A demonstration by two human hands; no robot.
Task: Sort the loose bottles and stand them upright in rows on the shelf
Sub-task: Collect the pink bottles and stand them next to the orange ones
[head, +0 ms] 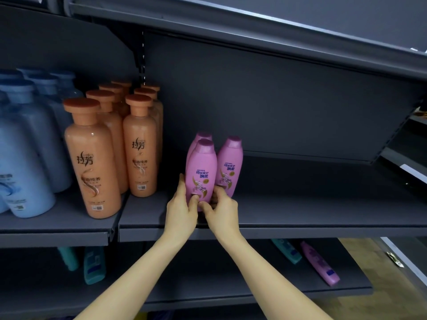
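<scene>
Dark grey shelf (300, 211), middle tier of a store rack. Front pink bottle (201, 167) is upright near its front edge, gripped low by both hands: left hand (181, 209) wraps the lower left side with the thumb on the label, right hand (223, 211) pinches the lower right. The base is hidden by the fingers, so it can't be confirmed as seated.

Risks, as a judgement:
- The body is tall and narrow with a small foot. Letting go while it's off-vertical would likely tip it.
- Second pink bottle (231, 165) is just right of it and the third pink bottle (203, 135) is right behind. A nudge on release could topple all three.
- The front edge is close, so a forward tip goes off the shelf.

Look: glossy pink plastic, rounded shoulders, pink flip cap, "Rejoice" label with a flower print facing out.

Further left of it: orange bottles (92, 158) in two rows, then blue bottles (23, 158). Below it, on the lower shelf (208, 280), a loose pink bottle (320, 264) and teal bottles (286, 250) lie flat, unsorted.
</scene>
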